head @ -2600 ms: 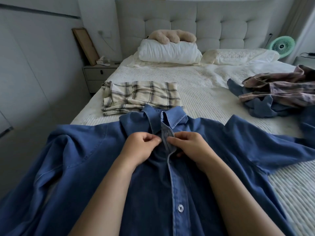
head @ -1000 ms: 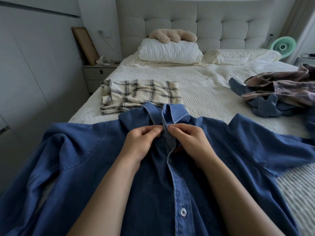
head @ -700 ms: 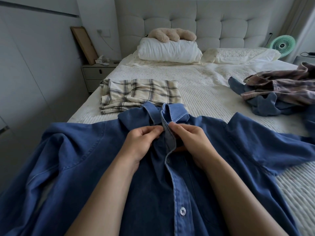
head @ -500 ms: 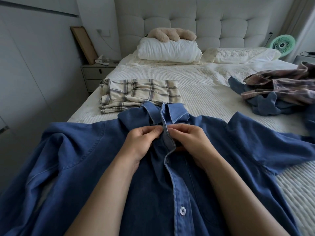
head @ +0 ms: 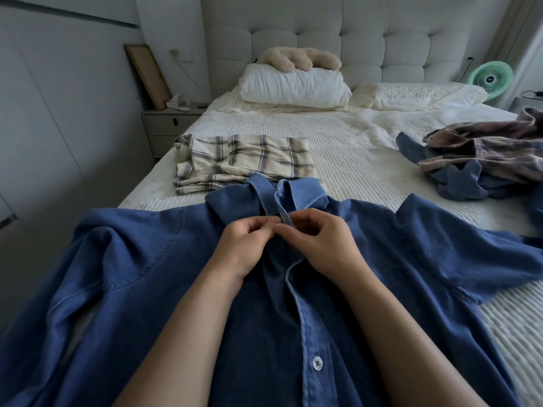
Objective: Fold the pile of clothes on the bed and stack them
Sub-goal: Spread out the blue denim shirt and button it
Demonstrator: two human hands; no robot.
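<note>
Your blue denim shirt lies front up across the near end of the bed, collar pointing toward the headboard, sleeves spread out to both sides. The left sleeve runs off toward the near left corner of the view; the right sleeve reaches out over the cover to your right. One white button shows low on the placket, done up.

Both of your hands meet just below the collar. Your left hand has its fingers curled, pinching the shirt's left front edge at the neck. Your right hand has its fingers curled round the placket strip, gripping it so that the strip stands up a little between the two hands. Fingertips of both hands touch or nearly touch there. Whether a button sits between them is hidden by your fingers.

Just beyond the collar, touching or slightly tucked under it, lies a folded cream plaid garment, flat on the cover near the bed's left edge. Well apart on your right sits the unfolded pile of clothes: a faded pinkish plaid piece on top of blue fabric.

At the head of the bed a white pillow carries a beige plush toy, with a second flatter pillow beside it. A nightstand stands to the left of the bed with a framed board leaning on the wall above it. A green fan stands at the far right.
</note>
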